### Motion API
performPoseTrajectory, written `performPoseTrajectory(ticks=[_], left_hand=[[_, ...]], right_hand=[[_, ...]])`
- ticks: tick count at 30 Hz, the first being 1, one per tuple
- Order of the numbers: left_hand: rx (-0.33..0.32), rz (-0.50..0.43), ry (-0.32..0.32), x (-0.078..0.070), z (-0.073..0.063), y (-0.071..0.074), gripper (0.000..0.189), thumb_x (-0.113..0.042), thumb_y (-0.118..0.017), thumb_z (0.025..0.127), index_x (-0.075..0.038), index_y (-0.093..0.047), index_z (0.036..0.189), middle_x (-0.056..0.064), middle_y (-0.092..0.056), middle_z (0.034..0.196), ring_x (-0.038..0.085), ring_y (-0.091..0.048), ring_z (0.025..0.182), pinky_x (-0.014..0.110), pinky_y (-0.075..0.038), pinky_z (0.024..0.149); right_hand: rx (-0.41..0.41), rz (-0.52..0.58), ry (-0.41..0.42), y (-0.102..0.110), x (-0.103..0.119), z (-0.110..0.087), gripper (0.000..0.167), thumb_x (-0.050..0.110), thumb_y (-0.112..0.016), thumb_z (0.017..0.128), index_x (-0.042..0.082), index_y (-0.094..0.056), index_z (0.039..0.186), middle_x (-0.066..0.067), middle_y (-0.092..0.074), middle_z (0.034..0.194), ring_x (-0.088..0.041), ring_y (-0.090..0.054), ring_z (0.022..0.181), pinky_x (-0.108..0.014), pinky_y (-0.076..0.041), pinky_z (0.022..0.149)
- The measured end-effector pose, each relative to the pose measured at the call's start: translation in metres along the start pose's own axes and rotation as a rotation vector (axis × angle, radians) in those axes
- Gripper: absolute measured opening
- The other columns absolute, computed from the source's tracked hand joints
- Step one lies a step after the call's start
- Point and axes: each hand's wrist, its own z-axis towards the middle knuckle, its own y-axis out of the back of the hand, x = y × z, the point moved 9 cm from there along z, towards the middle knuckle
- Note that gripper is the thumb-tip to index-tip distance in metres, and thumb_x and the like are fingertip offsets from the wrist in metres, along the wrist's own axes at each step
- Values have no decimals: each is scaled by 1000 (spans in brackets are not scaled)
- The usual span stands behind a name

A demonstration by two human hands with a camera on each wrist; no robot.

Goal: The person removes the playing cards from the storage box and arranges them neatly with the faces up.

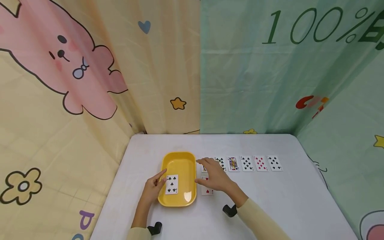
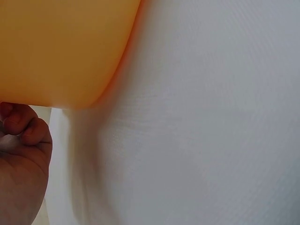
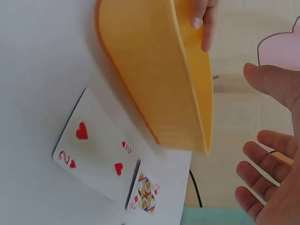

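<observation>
A yellow tray (image 1: 192,180) stands on the table, with a clubs playing card (image 1: 172,184) face up inside it. My left hand (image 1: 152,189) grips the tray's left rim, its thumb over the edge close to the card. In the left wrist view, curled fingers lie against the tray's side. My right hand (image 1: 216,175) hovers by the right rim, fingers spread and apart from the tray in the right wrist view. Below it lies a two of hearts (image 3: 96,145), partly hidden in the head view.
A row of face-up cards (image 1: 247,163) runs rightward behind my right hand. The nearest is a diamonds face card (image 3: 145,193), partly covered in the head view. White cloth covers the table (image 1: 255,206); printed curtains (image 1: 168,66) hang around its back and sides.
</observation>
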Motion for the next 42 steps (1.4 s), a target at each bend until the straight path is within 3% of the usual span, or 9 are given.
performPoseTrajectory(ticks=[8,20,29,42], left_hand=[[-1,-17,-5,-2,0,0,42,-18,-68,100,-25,-64,142,-1,-39,73,10,-36,60,21,-33,52],[7,-30,33,0,-3,1,44,-20,-69,100,-29,-64,142,-1,-41,74,11,-38,59,21,-34,50],[18,-33,41,3,-2,-1,44,-21,-68,101,-30,-62,144,-1,-41,75,9,-38,59,20,-34,50],[5,-48,33,0,-3,0,44,-16,-69,100,-28,-64,142,-1,-40,75,9,-38,58,19,-33,49]], right_hand=[[56,-27,76,-20,30,24,77,59,-74,87,18,-53,148,-1,-56,145,-23,-53,134,-46,-44,113],[194,-94,150,-67,62,45,81,51,-80,84,14,-52,150,-4,-53,149,-24,-52,136,-41,-44,115],[338,-149,128,-108,63,46,85,56,-81,81,15,-51,150,1,-51,151,-19,-51,134,-36,-43,116],[363,-350,94,-136,62,46,102,77,-78,70,19,-50,149,2,-50,150,-19,-49,133,-40,-43,114]])
